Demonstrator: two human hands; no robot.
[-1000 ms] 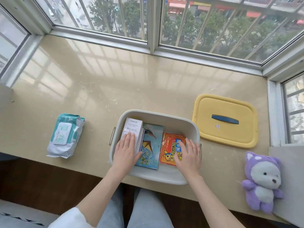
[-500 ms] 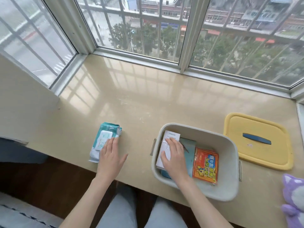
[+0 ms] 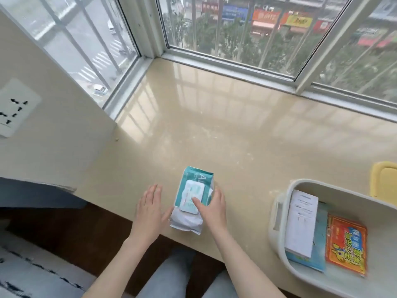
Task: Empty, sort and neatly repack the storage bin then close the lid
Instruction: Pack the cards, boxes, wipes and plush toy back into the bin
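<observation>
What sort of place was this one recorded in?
Probably a home's upper-floor bay window: a glossy stone sill wrapped by barred windows overlooking street shops, a wall socket at left, and a wet wipes pack and storage bin on it.

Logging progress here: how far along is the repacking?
Done: white box, blue booklet and orange packet lie in the bin. In hand: right hand grips the wipes pack on the ledge, left hand open beside it. Left: pack the wipes, fit the yellow lid.
</observation>
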